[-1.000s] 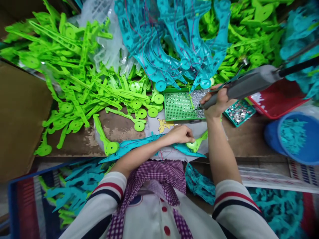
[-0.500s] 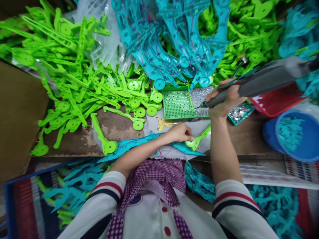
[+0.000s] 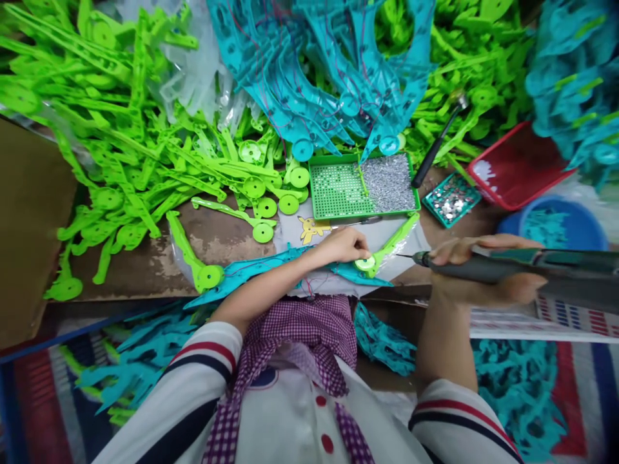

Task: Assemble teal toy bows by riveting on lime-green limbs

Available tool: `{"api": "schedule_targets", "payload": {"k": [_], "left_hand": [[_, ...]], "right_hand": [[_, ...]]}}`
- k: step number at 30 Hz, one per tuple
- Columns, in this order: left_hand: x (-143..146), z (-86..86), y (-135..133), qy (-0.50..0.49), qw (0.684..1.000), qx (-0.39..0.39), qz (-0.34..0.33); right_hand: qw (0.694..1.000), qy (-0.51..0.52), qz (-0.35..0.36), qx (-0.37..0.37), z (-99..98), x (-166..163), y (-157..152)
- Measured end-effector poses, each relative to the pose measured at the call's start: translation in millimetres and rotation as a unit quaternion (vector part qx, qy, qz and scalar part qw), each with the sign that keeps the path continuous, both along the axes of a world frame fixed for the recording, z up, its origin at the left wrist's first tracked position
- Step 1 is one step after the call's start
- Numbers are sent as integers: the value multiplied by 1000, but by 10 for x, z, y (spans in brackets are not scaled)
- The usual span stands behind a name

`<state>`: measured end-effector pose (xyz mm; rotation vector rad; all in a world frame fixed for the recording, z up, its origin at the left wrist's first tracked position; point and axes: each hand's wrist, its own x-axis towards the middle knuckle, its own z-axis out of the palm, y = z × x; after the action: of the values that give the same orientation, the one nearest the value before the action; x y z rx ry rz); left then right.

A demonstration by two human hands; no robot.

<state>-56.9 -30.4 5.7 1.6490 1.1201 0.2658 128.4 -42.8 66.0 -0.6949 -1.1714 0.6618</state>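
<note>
My right hand (image 3: pixel 469 287) is wrapped round a grey electric screwdriver (image 3: pixel 512 267), its thin bit pointing left. A turquoise plastic piece (image 3: pixel 261 267) with thin red wires lies across the near edge of the bench. Green plastic arms with round discs sit at its two ends, a left green arm (image 3: pixel 186 245) and a right green arm (image 3: pixel 394 243). Over the right arm's disc, my left hand (image 3: pixel 344 246) is closed with its fingertips pressed together; what they hold is hidden. The screwdriver's tip is apart from the right arm, just to its right.
Beyond lie a green tray (image 3: pixel 338 187) of small silver screws, a black-handled hammer (image 3: pixel 438 145), a teal tray (image 3: pixel 452 200) of metal bits, a red bin (image 3: pixel 522 171) and a blue bucket (image 3: pixel 587 222). A green parts heap (image 3: pixel 120 129) and hanging turquoise pieces (image 3: pixel 290 84) stand behind.
My right hand has brought the screwdriver from the screw tray down and to the right, beside the right green arm. My left hand stays at that arm's disc. The view has shifted slightly.
</note>
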Motion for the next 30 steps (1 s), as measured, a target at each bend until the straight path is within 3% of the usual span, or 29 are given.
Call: {"api": "schedule_targets", "payload": {"k": [4,7,11,17,26,30], "left_hand": [[-4,5,2,-9,1000,-5,3],[-7,21,4,-7,1000,-10,6],[-4,29,7,-7,1000,-16,12],[-1,12,9,5,1000,-10,7],[-8,33,21,16,1000,-11,2],[-12,34,26,9,1000,-14,-1]], "right_hand": [[1000,-5,3,-16,29,-10,42],[998,22,-46,-29,10,-27,80],[994,20,-78,-71,-97,15,181],[993,4,-97,-73,-229,46,218],[991,14,-94,-97,-192,-22,192],[997,9,-49,-67,-271,28,217]]}}
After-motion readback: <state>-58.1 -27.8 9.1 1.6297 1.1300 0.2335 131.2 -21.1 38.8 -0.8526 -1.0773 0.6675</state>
